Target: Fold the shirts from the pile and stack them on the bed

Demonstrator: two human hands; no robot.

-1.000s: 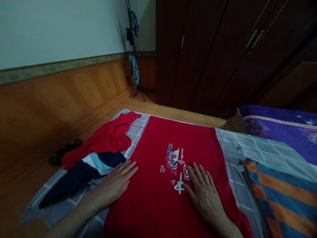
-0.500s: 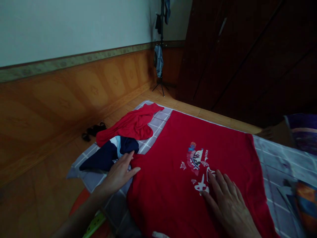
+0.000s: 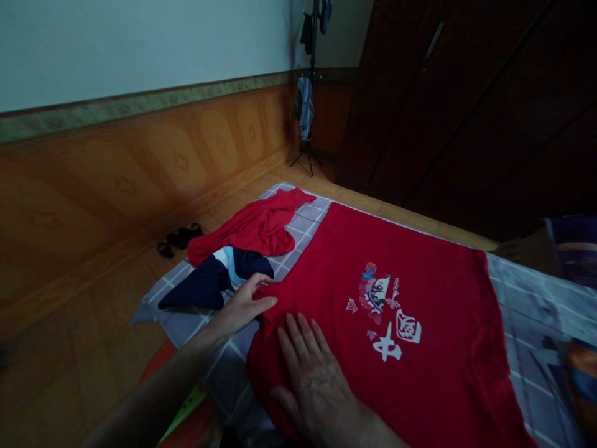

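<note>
A red T-shirt (image 3: 443, 298) lies spread on a grey checked cloth (image 3: 308, 227), with a colourful opera-mask print and white characters facing up. My right hand (image 3: 312, 373) rests flat on the shirt's near left part, fingers stretched out. At the shirt's left edge, my left hand (image 3: 247, 305) touches the fabric near the sleeve, thumb and fingers apart. Just beyond it sits a crumpled dark blue garment (image 3: 196, 289) with white and light blue parts. Behind that is a second red garment (image 3: 247, 227), bunched up.
A coat stand (image 3: 313, 56) with clothes hanging on it is in the corner by the dark wardrobe (image 3: 448, 124). Black sandals (image 3: 181, 236) are on the floor at the left. Below my left arm are an orange-red stool (image 3: 161, 358) and something bright green (image 3: 186, 407).
My right hand has moved left from the printed characters to the shirt's left part, uncovering the print. The left hand stays at the left edge, its fingers more bent. The view has shifted slightly.
</note>
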